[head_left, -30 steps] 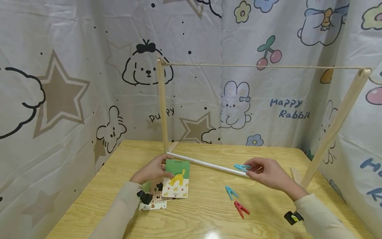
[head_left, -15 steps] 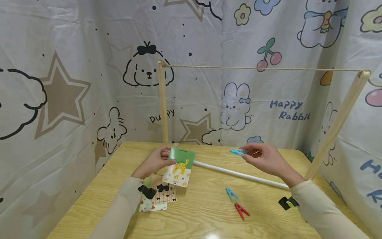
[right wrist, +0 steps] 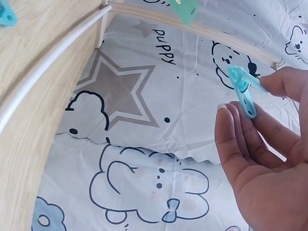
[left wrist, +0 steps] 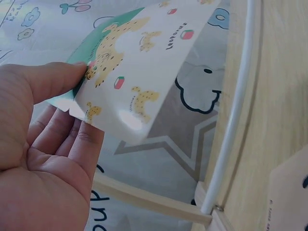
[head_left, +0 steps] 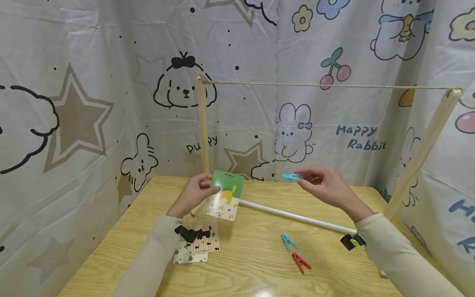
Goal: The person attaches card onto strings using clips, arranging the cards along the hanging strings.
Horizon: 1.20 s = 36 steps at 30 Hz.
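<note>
My left hand (head_left: 194, 193) pinches a green and white card (head_left: 224, 198) with a yellow leopard print, thumb on its face and fingers behind. In the left wrist view the card (left wrist: 130, 72) bends slightly along its length. My right hand (head_left: 324, 187) pinches a blue clothespin (head_left: 292, 177) between thumb and fingers, raised above the table's far part. The right wrist view shows the clothespin (right wrist: 243, 89) with its handles between thumb and fingers. Below my left wrist lie several overlapping cards (head_left: 204, 237), partly covered by the wrist. Another blue clothespin (head_left: 288, 242) and a red clothespin (head_left: 301, 262) lie on the table.
A string (head_left: 311, 85) stretches between the left wooden post (head_left: 202, 123) and the right wooden post (head_left: 423, 152). A white rod (head_left: 293, 215) runs low between the posts, over the wooden table (head_left: 256, 268). A printed curtain (head_left: 241, 49) surrounds the table.
Both hands have risen from the table, the left lifting the leopard card up and a little right, the right bringing the blue clothespin up and slightly left. The loose clothespins stay put.
</note>
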Available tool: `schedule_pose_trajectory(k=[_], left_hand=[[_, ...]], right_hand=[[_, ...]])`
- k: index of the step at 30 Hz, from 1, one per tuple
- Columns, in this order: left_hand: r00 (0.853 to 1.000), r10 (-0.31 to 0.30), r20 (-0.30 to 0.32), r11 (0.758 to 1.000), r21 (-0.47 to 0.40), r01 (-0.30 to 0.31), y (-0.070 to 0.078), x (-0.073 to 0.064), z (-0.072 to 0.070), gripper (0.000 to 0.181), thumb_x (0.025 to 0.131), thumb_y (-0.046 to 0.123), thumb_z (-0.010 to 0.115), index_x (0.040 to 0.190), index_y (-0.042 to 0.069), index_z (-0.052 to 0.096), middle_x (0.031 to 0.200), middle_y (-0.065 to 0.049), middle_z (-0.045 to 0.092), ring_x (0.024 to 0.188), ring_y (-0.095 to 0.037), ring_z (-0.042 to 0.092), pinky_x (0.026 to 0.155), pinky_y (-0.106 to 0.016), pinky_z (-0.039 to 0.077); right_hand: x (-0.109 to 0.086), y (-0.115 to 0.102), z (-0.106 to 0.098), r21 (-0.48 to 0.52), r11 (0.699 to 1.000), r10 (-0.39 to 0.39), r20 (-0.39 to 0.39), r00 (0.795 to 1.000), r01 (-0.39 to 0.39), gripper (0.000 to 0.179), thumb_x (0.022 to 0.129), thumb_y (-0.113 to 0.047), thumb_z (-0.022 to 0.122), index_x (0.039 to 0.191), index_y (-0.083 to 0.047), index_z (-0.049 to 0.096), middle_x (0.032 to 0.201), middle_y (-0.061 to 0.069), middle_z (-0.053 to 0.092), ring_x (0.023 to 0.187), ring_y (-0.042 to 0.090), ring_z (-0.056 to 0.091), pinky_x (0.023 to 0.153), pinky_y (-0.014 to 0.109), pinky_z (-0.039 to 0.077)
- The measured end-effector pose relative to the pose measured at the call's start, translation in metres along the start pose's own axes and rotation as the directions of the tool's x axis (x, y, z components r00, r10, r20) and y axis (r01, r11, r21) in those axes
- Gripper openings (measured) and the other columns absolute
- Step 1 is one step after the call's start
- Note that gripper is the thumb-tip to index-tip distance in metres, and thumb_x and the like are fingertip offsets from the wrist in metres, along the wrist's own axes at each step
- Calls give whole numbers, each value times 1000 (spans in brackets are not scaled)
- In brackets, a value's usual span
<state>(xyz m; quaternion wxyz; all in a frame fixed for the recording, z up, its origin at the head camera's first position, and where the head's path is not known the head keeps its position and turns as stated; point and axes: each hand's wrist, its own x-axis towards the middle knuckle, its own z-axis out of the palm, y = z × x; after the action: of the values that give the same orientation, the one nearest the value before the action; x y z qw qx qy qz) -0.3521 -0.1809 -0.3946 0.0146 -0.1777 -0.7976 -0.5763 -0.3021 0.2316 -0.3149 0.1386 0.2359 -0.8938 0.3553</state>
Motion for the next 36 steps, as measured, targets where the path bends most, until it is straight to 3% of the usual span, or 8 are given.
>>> schedule_pose_trajectory(k=[13, 20, 25, 30, 36], left_hand=[[998, 38, -44, 998, -38, -40, 19, 15, 0, 34, 97, 25, 76, 122, 4, 67, 105, -10, 76, 91, -19, 69, 69, -31, 54], [996, 58, -65, 998, -31, -60, 31, 24, 3, 32, 97, 26, 75, 120, 6, 67, 107, -9, 77, 96, -21, 71, 82, -31, 58], [993, 65, -103, 996, -47, -70, 37, 32, 6, 30, 99, 25, 73, 120, 4, 68, 107, -11, 76, 93, -19, 70, 82, -29, 57], [982, 61, -176, 992, -95, -79, 44, 40, 9, 30, 99, 23, 73, 118, 0, 68, 105, -13, 76, 86, -16, 70, 75, -27, 57], [964, 101, -246, 990, -69, -122, 55, 51, 10, 29, 99, 20, 73, 118, -2, 69, 102, -15, 76, 79, -12, 68, 69, -23, 55]], right_hand=[[25, -18, -8, 25, 1000, -12, -49, 999, 14, 30, 100, -27, 70, 125, -11, 73, 103, 7, 74, 90, 21, 70, 75, 23, 55], [39, -23, -13, 38, 998, -39, -68, 997, 42, 32, 101, -29, 70, 128, -12, 72, 103, 7, 75, 91, 21, 69, 77, 21, 54], [49, -29, -18, 57, 996, -59, -64, 996, 63, 32, 98, -27, 73, 126, -10, 71, 101, 8, 76, 85, 19, 70, 72, 23, 54], [61, -37, -22, 98, 991, -80, -87, 993, 89, 33, 96, -22, 76, 123, -6, 70, 103, 10, 74, 85, 15, 69, 72, 21, 55], [73, -50, -31, 106, 989, -83, -155, 984, 100, 29, 95, -20, 77, 119, -6, 72, 105, 11, 75, 86, 11, 69, 74, 18, 53]])
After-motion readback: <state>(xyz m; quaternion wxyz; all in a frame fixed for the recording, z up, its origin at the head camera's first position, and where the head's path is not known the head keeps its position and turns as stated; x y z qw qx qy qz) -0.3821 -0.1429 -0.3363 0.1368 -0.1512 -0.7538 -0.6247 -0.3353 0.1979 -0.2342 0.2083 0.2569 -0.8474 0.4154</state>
